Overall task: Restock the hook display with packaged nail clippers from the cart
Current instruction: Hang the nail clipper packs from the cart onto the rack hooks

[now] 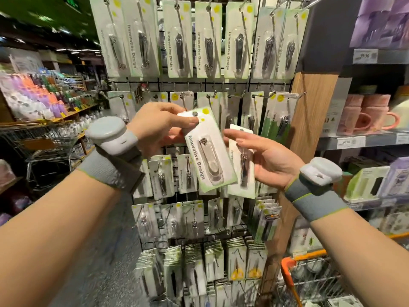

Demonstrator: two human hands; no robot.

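Head view: two bare arms reach up in front of a hook rack (199,85) full of hanging packs.

The left hand (159,127) pinches a pack (208,149) near its top, with the thumb on the front by the hang hole. This pack is tilted, its top leaning left. You can read "Innovative Design" on it, and a shiny clipper sits under the clear plastic. It is held in the air in front of the second row of hooks, not on a hook.

The right hand (265,158) holds a second pack (241,160). Its fingers lie behind the card and its thumb rests on the front. This pack stands nearly straight up. The first pack covers its left edge.

Each wrist wears a grey band (110,171) with a white box (110,134) on top.

More packs (181,38) hang in rows above, behind and below the hands. An orange cart (309,275) with a wire basket sits low on the right. Pink mugs (367,116) stand on a shelf (354,140) to the right. Another wire cart (48,138) stands far left, by shelves of bright things.
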